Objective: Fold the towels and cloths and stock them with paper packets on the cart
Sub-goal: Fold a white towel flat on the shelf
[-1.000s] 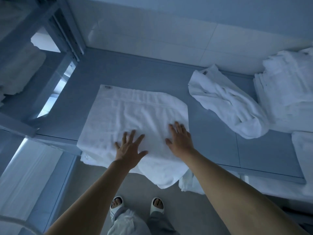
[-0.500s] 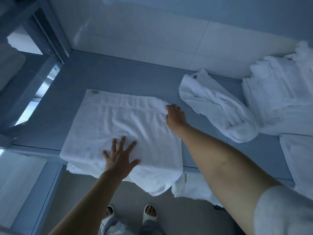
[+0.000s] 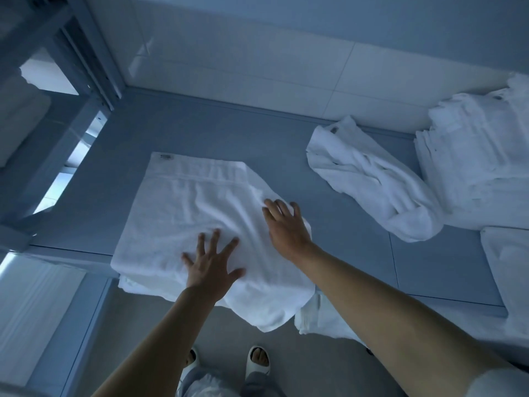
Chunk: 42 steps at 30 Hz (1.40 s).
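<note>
A white towel lies spread on the grey tabletop, its near edge hanging over the front. My left hand presses flat on the towel's near part with fingers spread. My right hand rests flat on the towel's right edge, fingers straight. The towel's far right corner is pulled in and rumpled.
A crumpled white cloth lies to the right on the table. A stack of folded white towels stands at the far right, another white towel in front of it. A metal shelf frame stands at left. More white cloth hangs below the front edge.
My right hand came back from the towel's far right corner toward me and now lies flat on the right edge; that corner is now pulled in. My left hand stayed pressing.
</note>
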Each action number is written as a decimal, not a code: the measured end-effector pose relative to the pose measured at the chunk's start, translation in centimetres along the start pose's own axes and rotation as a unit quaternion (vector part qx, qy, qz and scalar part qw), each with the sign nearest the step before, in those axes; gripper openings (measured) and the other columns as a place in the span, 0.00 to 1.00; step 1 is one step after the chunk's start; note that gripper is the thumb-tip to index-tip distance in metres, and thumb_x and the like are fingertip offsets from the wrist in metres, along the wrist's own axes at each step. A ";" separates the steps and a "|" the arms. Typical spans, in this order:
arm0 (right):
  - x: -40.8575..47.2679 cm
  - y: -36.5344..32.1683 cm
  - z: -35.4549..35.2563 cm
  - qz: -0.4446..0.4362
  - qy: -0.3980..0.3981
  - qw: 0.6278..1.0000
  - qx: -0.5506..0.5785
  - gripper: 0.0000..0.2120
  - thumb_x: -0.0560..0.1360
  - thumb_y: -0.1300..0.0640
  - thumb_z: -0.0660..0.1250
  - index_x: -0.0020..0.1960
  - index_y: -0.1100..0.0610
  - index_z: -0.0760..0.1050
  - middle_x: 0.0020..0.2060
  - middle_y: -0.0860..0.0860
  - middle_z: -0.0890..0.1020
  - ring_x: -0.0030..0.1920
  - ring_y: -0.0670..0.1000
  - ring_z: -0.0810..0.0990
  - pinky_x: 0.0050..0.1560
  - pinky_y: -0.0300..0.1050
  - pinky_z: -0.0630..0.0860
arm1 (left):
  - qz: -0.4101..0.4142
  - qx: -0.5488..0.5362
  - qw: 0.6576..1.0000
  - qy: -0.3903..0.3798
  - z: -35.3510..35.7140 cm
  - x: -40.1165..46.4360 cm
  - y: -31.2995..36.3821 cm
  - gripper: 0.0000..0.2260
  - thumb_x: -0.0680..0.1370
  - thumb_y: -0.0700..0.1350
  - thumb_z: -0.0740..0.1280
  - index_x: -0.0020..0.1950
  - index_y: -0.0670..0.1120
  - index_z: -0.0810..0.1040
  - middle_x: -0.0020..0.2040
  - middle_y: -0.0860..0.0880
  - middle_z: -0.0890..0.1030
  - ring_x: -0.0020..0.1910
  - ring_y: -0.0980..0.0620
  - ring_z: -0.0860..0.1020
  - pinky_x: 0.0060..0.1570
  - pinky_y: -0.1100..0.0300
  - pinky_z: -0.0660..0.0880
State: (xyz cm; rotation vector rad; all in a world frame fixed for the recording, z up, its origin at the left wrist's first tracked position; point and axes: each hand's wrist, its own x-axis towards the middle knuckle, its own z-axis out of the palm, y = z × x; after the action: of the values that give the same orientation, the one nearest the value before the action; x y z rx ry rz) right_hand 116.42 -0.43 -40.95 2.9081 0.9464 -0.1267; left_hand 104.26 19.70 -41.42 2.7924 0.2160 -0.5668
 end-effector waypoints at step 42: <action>-8.6 -6.2 4.8 0.168 -0.036 0.970 0.175 0.31 0.86 0.47 0.52 0.85 0.49 0.45 0.84 0.47 0.40 0.83 0.52 0.38 0.82 0.59 0.41 | -0.059 0.000 0.996 0.070 -0.9 -1.4 -12.0 0.30 0.84 0.61 0.55 0.84 0.59 0.49 0.85 0.50 0.44 0.84 0.44 0.45 0.78 0.36 0.52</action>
State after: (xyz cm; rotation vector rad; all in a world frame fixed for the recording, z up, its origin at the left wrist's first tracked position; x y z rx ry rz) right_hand 105.55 -0.94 -45.10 3.3057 0.4453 -0.4096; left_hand 100.96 31.27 -43.00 2.8358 0.4137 -0.3968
